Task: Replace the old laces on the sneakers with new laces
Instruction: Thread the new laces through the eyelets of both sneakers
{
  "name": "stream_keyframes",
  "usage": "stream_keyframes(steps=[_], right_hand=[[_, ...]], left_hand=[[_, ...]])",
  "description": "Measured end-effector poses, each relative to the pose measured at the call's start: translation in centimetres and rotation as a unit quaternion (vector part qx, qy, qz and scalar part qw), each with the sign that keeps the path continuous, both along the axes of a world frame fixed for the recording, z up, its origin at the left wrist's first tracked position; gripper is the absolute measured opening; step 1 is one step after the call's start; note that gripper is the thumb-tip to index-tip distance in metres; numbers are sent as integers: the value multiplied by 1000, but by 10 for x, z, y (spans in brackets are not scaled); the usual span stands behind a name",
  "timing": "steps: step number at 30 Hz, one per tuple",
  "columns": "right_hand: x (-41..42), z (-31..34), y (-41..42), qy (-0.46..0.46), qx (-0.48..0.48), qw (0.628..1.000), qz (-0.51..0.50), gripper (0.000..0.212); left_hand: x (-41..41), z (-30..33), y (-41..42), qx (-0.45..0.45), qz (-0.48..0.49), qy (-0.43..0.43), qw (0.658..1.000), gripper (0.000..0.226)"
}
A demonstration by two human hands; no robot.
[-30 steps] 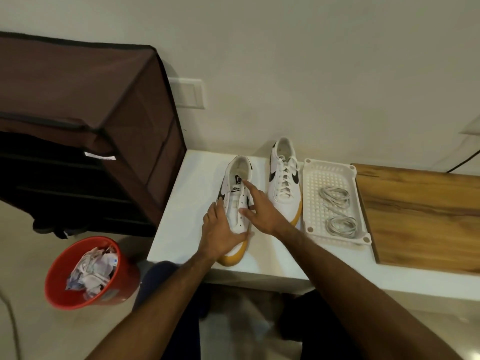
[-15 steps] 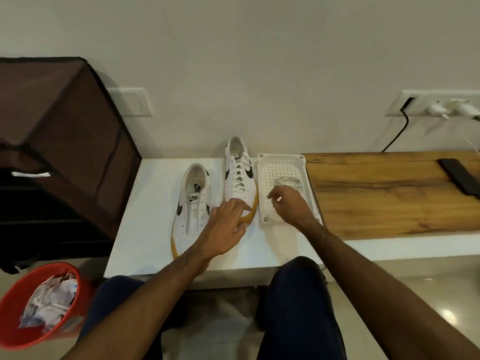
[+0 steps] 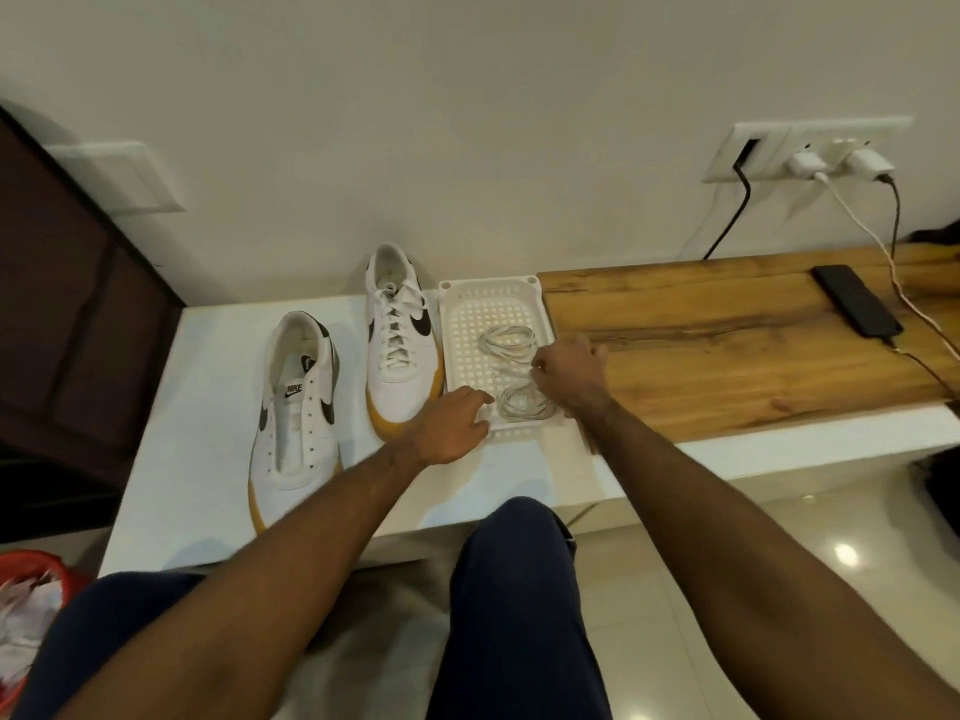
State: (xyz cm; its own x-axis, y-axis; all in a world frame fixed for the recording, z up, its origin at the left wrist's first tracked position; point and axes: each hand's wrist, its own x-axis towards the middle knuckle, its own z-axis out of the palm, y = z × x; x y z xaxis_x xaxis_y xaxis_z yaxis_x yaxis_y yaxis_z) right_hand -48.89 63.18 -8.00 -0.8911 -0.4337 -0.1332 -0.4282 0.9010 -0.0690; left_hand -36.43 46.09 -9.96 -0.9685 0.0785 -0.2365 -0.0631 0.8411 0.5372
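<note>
Two white sneakers with black swooshes and tan soles lie on a white table. The left sneaker has empty eyelets. The right sneaker is still laced. A white perforated tray to their right holds two coiled white laces. My left hand rests at the tray's near left corner with fingers relaxed. My right hand reaches over the tray's right rim and pinches a strand of the laces.
A wooden board lies right of the tray with a black phone and charger cables. A dark brown fabric rack stands at the left. A red bin with paper sits on the floor, lower left.
Both hands left the unlaced sneaker and moved right to the tray. The right hand now pinches a lace there; the left hand came up beside it. The view panned right.
</note>
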Motion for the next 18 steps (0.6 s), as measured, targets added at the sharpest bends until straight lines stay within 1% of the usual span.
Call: stream_keyframes(steps=[2,4,6,8,10,11,13,15,16,18], right_hand=[[-3,-1,-8,-38,29,999,6,38],[-5,-3,-11,-56,54,997,16,47],[-7,-5,-9,-41,65,996,34,43],[-5,-10,-5,-17,61,997,43,33],[-1,-14,-1,-8,28,999,32,23],[1,-14,0,-11,9,1000,25,21],[5,-12,0,-24,-31,999,17,18],[8,-3,-3,-37,-96,995,6,15],[11,5,-5,-53,-138,989,3,15],[22,26,-12,-101,-225,969,8,16]], left_hand=[[-1,-3,3,-26,-5,10,1000,44],[-3,-7,3,-41,-9,20,999,43],[-4,-10,3,-53,-9,27,998,43],[-4,-9,3,-50,-4,29,998,44],[-5,-6,4,-31,6,20,999,45],[-5,-4,5,-17,12,10,1000,47],[-4,2,6,27,30,-16,999,54],[0,12,6,107,73,-20,991,64],[5,19,5,157,103,-15,982,69],[16,35,0,261,161,-10,952,77]])
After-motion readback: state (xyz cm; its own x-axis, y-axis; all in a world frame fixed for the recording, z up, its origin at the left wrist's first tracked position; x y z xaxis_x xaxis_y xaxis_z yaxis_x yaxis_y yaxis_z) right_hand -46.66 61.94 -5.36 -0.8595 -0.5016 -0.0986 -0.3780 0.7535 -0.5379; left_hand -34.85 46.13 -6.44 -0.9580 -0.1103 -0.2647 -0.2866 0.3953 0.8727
